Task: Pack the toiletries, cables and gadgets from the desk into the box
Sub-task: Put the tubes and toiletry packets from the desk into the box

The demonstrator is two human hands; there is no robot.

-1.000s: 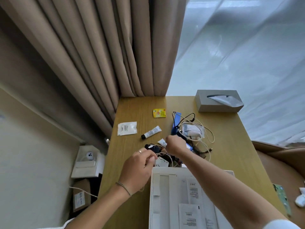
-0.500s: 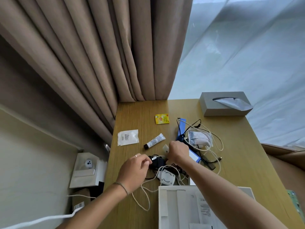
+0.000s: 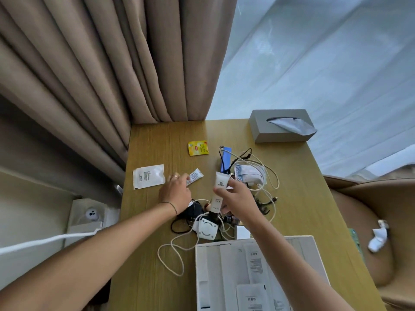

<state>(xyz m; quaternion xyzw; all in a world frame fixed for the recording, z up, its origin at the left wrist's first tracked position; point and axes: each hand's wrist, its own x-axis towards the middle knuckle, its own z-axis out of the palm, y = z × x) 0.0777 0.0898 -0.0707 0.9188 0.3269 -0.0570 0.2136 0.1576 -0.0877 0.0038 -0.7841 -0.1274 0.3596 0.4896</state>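
My right hand (image 3: 235,196) holds a white tube (image 3: 219,191) above the cable tangle (image 3: 208,223) mid-desk, my left hand (image 3: 176,191) reaches, fingers relaxed, for a small tube (image 3: 195,176); I should lift clear of cords toward the box (image 3: 202,261) at the near edge.

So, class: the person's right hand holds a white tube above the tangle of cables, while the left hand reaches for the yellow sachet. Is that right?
Not quite. In the head view the left hand reaches for the small tube beside the white sachet, not the yellow sachet, which lies untouched farther back. The right hand does hold the white tube above the cables.
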